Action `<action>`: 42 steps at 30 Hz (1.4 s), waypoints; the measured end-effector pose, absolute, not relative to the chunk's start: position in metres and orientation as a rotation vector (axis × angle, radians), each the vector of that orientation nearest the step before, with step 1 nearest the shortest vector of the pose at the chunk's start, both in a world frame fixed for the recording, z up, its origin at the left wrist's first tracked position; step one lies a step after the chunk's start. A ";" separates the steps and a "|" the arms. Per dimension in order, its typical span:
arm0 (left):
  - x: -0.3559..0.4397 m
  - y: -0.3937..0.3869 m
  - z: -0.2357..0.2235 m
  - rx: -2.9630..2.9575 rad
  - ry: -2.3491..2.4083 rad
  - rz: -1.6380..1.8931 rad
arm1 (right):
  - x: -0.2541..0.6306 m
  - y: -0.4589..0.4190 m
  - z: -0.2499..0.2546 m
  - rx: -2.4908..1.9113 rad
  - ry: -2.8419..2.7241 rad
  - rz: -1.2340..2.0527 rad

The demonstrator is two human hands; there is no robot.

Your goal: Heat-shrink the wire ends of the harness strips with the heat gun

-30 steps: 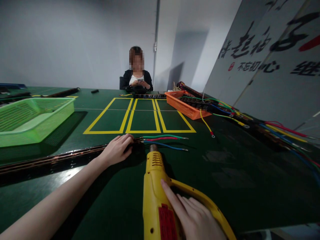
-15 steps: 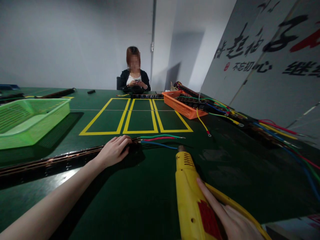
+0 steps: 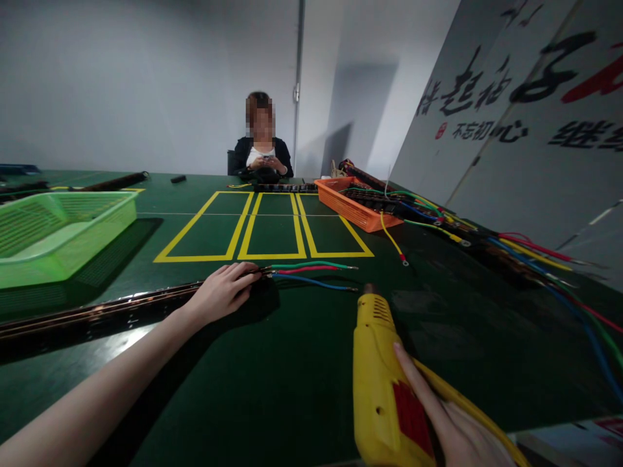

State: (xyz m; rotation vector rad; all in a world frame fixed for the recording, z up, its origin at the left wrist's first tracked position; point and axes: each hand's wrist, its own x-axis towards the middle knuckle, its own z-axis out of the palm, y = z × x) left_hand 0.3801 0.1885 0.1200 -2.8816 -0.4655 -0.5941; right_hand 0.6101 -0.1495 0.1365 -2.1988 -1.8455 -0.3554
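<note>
My left hand (image 3: pixel 226 288) is closed around the end of a long black strip with copper-coloured bars (image 3: pixel 131 311), which lies across the table to the left edge. From that end a green wire (image 3: pixel 311 265), a red wire (image 3: pixel 309 269) and a blue wire (image 3: pixel 316 282) stretch to the right, with bare metal tips. My right hand (image 3: pixel 452 421) grips a yellow heat gun (image 3: pixel 379 370) with a red panel. Its metal nozzle points away from me, just right of the blue wire's tip and apart from it. The gun's handle is mostly hidden.
A green basket (image 3: pixel 92 237) stands at left. An orange basket (image 3: pixel 360 211) holds black strips; coloured wires (image 3: pixel 549 259) spread along the right edge. Yellow tape outlines (image 3: pixel 272 257) mark the green table. Across it sits a person (image 3: pixel 263 155) with a phone in their hands.
My right hand has moved the heat gun slightly right, so its nozzle no longer overlaps the blue wire's tip. My left hand stays on the strip, almost unmoved.
</note>
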 end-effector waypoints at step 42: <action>0.383 0.183 0.116 -2.823 -0.415 -0.654 | 0.562 -0.105 0.143 -2.037 -1.973 -0.065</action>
